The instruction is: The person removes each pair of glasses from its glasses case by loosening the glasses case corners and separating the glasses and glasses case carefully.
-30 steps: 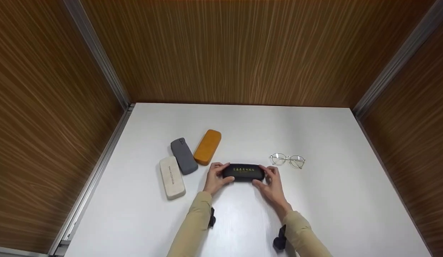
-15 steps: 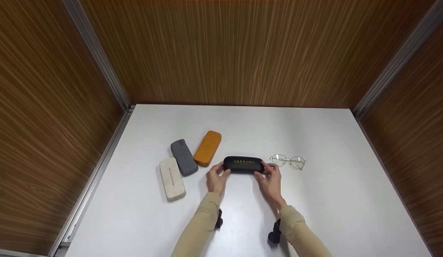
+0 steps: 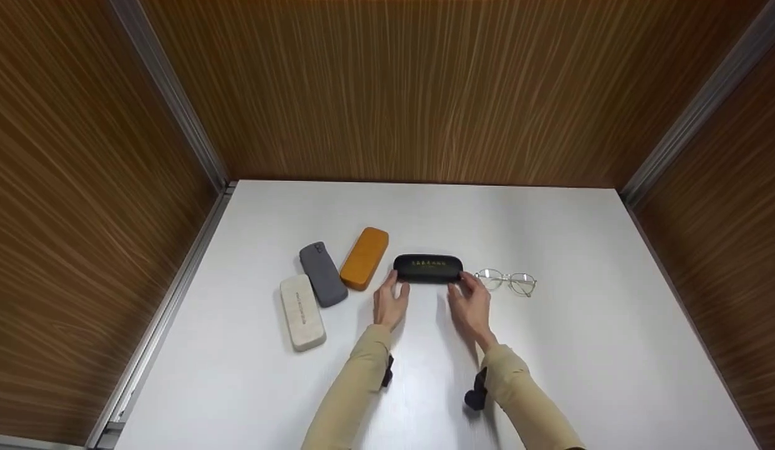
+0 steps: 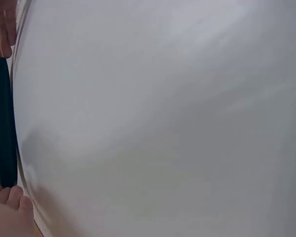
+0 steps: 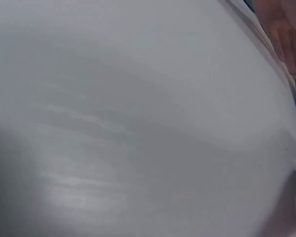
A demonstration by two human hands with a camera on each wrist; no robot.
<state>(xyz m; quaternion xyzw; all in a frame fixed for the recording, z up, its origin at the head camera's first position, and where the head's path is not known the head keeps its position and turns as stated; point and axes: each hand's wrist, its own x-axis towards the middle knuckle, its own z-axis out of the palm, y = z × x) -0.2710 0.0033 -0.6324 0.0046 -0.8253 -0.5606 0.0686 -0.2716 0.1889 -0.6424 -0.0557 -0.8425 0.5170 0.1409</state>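
Wood-grain panels [image 3: 387, 94] bound the white tabletop [image 3: 587, 356] at back and sides; it stretches well past the hands and off rightward. The left hand [image 3: 390, 304] and right hand [image 3: 472, 306] grip opposite ends of the black case [image 3: 428, 269], between the orange case [image 3: 364, 258] and the glasses [image 3: 505, 282]. Since half a second ago, the black case and both hands have shifted farther forward.
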